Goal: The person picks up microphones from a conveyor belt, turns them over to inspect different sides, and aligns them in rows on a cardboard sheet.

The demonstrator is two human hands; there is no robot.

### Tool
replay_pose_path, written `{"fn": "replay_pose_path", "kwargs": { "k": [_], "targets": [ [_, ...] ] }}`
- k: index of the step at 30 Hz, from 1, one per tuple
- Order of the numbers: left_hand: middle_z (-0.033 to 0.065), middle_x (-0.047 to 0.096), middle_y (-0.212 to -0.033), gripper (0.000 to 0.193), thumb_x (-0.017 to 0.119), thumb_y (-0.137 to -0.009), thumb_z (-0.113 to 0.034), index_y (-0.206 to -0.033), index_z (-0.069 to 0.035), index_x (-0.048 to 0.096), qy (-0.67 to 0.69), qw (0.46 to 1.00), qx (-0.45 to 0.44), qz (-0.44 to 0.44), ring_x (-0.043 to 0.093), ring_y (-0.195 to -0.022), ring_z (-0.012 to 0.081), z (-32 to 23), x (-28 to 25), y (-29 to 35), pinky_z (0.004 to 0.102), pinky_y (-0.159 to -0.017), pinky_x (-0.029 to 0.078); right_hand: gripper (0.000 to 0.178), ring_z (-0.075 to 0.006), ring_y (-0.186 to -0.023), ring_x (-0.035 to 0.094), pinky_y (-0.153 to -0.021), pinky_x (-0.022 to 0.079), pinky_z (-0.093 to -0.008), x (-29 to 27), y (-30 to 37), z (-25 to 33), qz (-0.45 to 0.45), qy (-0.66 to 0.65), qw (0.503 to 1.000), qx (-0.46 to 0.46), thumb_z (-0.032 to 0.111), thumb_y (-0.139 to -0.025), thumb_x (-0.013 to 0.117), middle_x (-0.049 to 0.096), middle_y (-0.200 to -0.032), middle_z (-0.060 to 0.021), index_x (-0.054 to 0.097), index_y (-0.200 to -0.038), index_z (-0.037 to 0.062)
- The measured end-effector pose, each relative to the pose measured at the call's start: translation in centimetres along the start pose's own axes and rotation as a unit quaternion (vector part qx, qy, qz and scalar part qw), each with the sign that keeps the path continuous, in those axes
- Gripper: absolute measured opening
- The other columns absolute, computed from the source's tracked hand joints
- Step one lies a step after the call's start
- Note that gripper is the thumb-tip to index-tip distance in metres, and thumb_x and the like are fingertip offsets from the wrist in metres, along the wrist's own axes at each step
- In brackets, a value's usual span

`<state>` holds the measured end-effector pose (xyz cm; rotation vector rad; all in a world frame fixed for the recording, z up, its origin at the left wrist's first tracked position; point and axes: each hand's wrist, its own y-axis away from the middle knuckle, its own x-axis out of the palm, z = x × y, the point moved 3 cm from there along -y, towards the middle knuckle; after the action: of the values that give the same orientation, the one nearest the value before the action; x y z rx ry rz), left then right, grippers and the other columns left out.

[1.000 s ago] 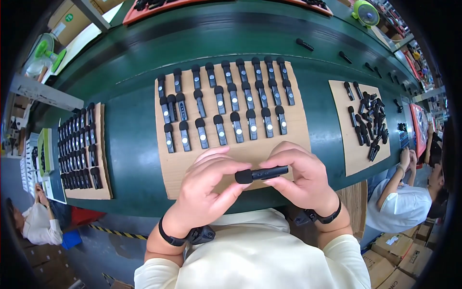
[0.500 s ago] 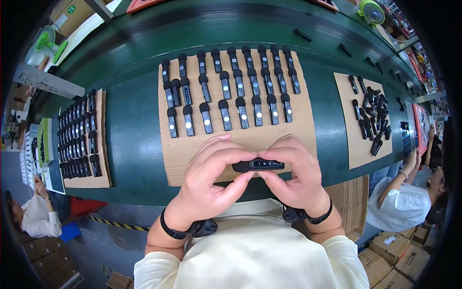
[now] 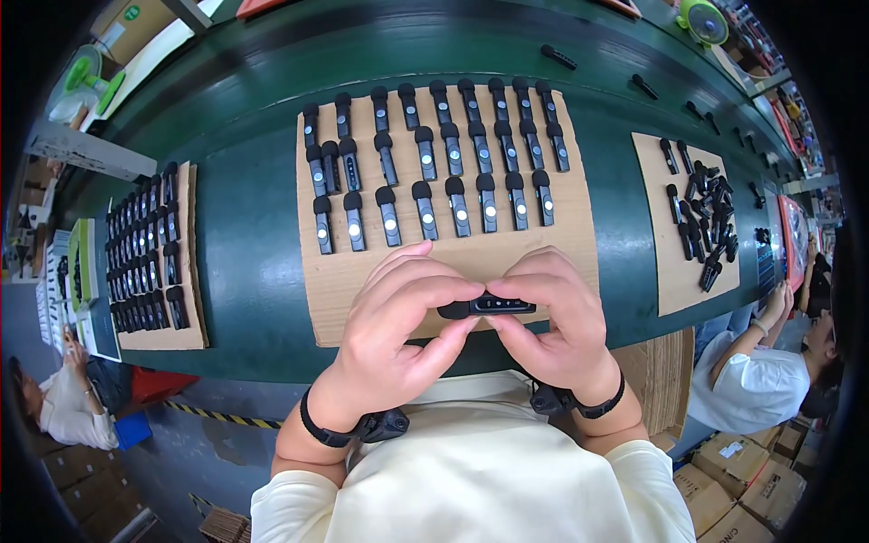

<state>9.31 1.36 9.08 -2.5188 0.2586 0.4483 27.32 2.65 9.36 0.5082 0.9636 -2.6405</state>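
Observation:
Between my two hands, just over the near part of a cardboard sheet (image 3: 348, 294), is a small black clip-on microphone (image 3: 504, 306) with a dark foam tip, lying crosswise with the foam to the left. My left hand (image 3: 394, 326) pinches it near the foam end with thumb and forefinger. My right hand (image 3: 566, 317) grips its body the same way. Small marks show on the face turned up. Beyond my fingers, several rows of similar microphones (image 3: 425, 210) lie on the sheet, most with a pale round spot.
To the left, another cardboard sheet (image 3: 192, 271) carries dense microphone rows. A right-hand sheet (image 3: 670, 262) holds a loose heap (image 3: 715, 208). Scattered microphones (image 3: 558, 57) lie on the green bench (image 3: 244, 235). People sit at both sides; cartons (image 3: 733, 466) stand lower right.
Both hands keep their pinch on the microphone, which is tilted very slightly differently. The view has shifted a little. At the far left, another person's hands have moved.

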Motion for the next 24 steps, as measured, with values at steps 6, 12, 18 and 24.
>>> {"fn": "replay_pose_path", "kwargs": {
  "k": [6, 12, 18, 24],
  "targets": [
    [0.0086, 0.067, -0.09, 0.028, 0.075, -0.072, -0.002, -0.099, -0.003, 0.067, 0.0, 0.999, -0.021, -0.029, 0.064, -0.085, 0.0269, -0.1, 0.3, -0.3, 0.0477, -0.098, 0.044, 0.033, -0.0253, -0.079, 0.061, -0.068, 0.047, -0.0333, -0.3, 0.4, -0.6, 0.019, 0.009, 1.0, -0.02, -0.006, -0.071, 0.073, 0.064, -0.091, -0.0123, 0.063, -0.102, 0.0005],
    [0.0099, 0.065, -0.096, 0.025, 0.076, -0.072, -0.002, -0.095, -0.003, 0.065, 0.004, 0.999, -0.038, 0.006, 0.062, -0.09, 0.0288, 1.1, 1.2, -0.2, 0.0438, -0.093, 0.046, 0.03, -0.0246, -0.082, 0.061, -0.07, 0.047, -0.0335, -0.7, 0.3, -0.4, 0.004, -0.04, 0.999, 0.004, -0.007, -0.074, 0.071, 0.066, -0.096, -0.0132, 0.063, -0.102, 0.001],
    [0.0119, 0.062, -0.106, 0.024, 0.075, -0.074, -0.002, -0.095, -0.003, 0.064, 0.005, 0.997, -0.07, 0.014, 0.06, -0.098, 0.0304, 1.7, 2.0, -0.4, 0.0394, -0.087, 0.047, 0.028, -0.0259, -0.085, 0.064, -0.075, 0.05, -0.0341, -1.1, 0.3, -1.0, 0.018, -0.016, 1.0, 0.003, -0.007, -0.077, 0.069, 0.069, -0.1, -0.0144, 0.063, -0.102, 0.0009],
    [0.0121, 0.062, -0.108, 0.022, 0.075, -0.074, -0.002, -0.094, -0.004, 0.064, -0.029, 0.997, -0.07, 0.022, 0.06, -0.099, 0.0302, 1.8, 1.9, -0.4, 0.0385, -0.087, 0.048, 0.03, -0.027, -0.088, 0.067, -0.076, 0.052, -0.0333, -4.6, 0.3, -3.4, 0.02, 0.088, 0.995, 0.043, -0.006, -0.076, 0.071, 0.07, -0.1, -0.0156, 0.062, -0.104, 0.0001]
  ]
}}
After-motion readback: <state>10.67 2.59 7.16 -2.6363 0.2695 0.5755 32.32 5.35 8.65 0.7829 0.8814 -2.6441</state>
